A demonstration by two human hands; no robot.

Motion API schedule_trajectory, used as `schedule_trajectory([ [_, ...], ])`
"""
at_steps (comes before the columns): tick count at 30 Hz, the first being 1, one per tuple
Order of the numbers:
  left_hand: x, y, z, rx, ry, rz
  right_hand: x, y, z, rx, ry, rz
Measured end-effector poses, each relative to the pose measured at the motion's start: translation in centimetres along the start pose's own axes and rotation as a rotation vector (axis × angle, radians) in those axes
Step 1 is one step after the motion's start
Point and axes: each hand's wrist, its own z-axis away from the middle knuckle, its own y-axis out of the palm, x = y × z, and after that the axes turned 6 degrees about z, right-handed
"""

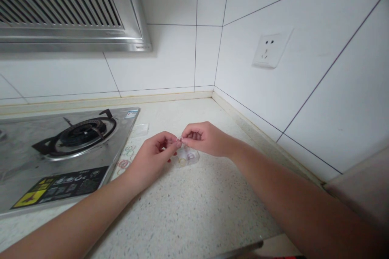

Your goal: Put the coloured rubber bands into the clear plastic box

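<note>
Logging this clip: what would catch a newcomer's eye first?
Probably the two bare hands, left hand and right hand, meeting mid-view with a small pale thing at their fingertips, just above a clear box on the speckled counter. Next, the black gas burner on the stove at left, and the slatted metal range hood filling the upper left.

From where I stand, hood [133, 40] looks like shiny smooth metal. Wall tiles [173, 60] hard, smooth, bit glossy. Socket [271, 51] smooth plastic. Stove top [27, 127] metal, dull shine; burner [82, 132] dark, rough, matt. Sticker [59, 186] flat, smooth. Counter [188, 210] like speckled stone, mostly matt. Little box [195, 159] see-through plastic. Pale band [179, 140] too tiny to tell.
</note>
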Motion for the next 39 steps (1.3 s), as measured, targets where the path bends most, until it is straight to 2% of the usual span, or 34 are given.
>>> schedule_trajectory([
  [13,-1.1,-0.2,0.3,-0.005,-0.013,0.056,0.2,0.1,-0.1,-0.065,0.05,-0.106],
  [39,-0.8,-0.9,0.3,0.006,0.019,-0.047,0.1,-0.3,-0.1,-0.063,0.067,-0.12],
])
